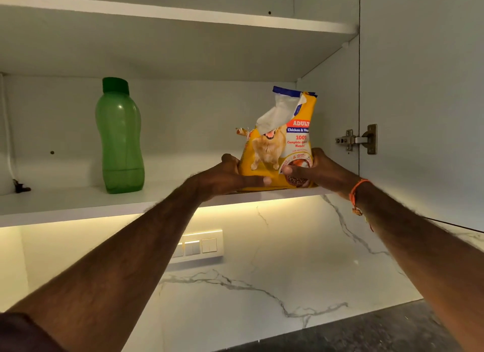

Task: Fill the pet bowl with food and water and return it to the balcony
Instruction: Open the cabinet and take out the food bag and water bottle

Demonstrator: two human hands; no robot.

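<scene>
While both arms reach up into the open wall cupboard, the scene reads so:

Pet food bag [281, 147]: yellow, dog printed on its front, top torn open with a pale flap folded over; stands upright at the front right of the lower shelf [78, 202], its base on the shelf board.
Left hand [230, 178]: grip closed on the bag's lower left side, thumb across the front near the base.
Right hand [314, 170]: grip closed on the bag's lower right corner, thumb on the front (an orange thread band sits on this wrist).
Green bottle [120, 139]: upright with a green cap, on the same shelf, well apart to the left of the two grips.
Cupboard door [424, 89]: swung open just right of the right grip, its hinge [358, 139] showing level with the bag.
Below the grips: lit marble-pattern wall with a switch plate [200, 246]; a dark desk [379, 333] edge at lower right.
</scene>
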